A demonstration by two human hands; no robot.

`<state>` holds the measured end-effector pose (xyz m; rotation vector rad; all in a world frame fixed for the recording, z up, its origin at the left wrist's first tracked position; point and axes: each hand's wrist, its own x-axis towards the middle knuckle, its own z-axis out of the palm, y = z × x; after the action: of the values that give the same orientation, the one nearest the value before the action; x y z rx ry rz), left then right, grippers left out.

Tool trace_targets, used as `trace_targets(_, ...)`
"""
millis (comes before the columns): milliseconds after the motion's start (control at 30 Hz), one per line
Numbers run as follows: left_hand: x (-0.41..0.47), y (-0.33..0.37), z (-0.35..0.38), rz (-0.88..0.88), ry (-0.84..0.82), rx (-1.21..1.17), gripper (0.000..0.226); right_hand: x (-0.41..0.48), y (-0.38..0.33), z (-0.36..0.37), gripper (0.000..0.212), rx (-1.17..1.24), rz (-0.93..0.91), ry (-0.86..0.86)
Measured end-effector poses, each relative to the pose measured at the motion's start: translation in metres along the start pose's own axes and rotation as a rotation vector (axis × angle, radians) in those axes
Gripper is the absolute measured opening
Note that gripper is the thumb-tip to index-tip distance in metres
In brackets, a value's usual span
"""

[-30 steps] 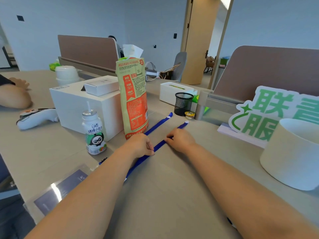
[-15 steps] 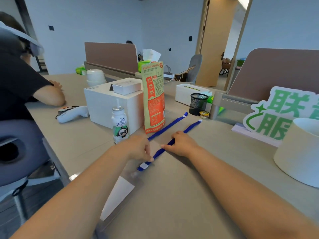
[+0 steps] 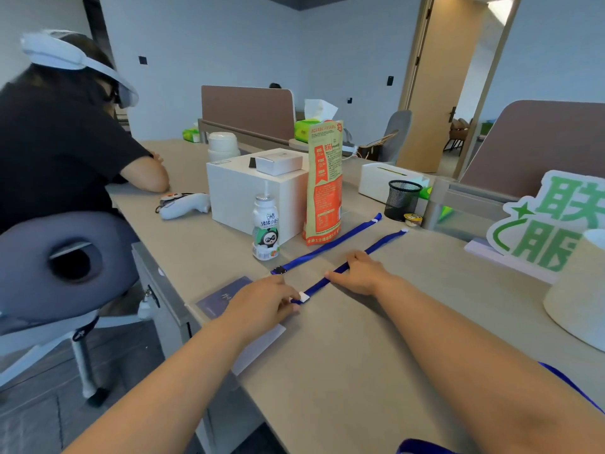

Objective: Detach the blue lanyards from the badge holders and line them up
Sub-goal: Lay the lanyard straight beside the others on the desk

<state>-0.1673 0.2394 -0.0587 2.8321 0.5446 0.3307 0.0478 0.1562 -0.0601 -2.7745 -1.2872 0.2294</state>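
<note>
Two blue lanyards lie side by side on the beige desk. The farther lanyard (image 3: pixel 330 244) rests free, running from a black clip near me to a white end by the mesh cup. My left hand (image 3: pixel 262 301) pinches the near white-tipped end of the closer lanyard (image 3: pixel 376 249). My right hand (image 3: pixel 358 271) presses flat on that lanyard's middle. A clear badge holder (image 3: pixel 222 298) with a dark card lies under my left wrist. More blue lanyard (image 3: pixel 571 383) shows past my right forearm.
An orange snack bag (image 3: pixel 324 188), a small drink bottle (image 3: pixel 265 227) and a white box (image 3: pixel 242 188) stand just left of the lanyards. A black mesh cup (image 3: pixel 402 199), a green sign (image 3: pixel 550 221) and a white tub (image 3: pixel 579 290) are right. A seated person (image 3: pixel 62 145) is at left.
The view has swung left and the seated person has come into sight. My left hand slid toward me along the closer lanyard to its white-tipped end; my right hand stayed pressed on the middle.
</note>
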Motion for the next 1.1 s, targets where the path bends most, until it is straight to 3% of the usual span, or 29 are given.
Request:
trace_targets(133, -0.005, -0.005, 0.006, 0.048, 0.066, 0.003, 0.031, 0.002, -0.002, 0.002, 0.091, -0.021, 0.0, 0.005)
trace_targets(533, -0.002, -0.008, -0.004, 0.08, -0.023, 0.061, 0.035, 0.002, -0.004, 0.001, 0.092, -0.034, 0.013, 0.009)
trace_targets(733, -0.01, -0.008, -0.003, 0.09, 0.061, 0.143, 0.035, -0.008, -0.007, 0.001, 0.07, 0.037, -0.015, 0.163)
trace_targets(1100, -0.015, -0.005, -0.008, 0.061, 0.059, 0.124, 0.033, -0.017, -0.009, -0.001, 0.047, 0.103, -0.031, 0.176)
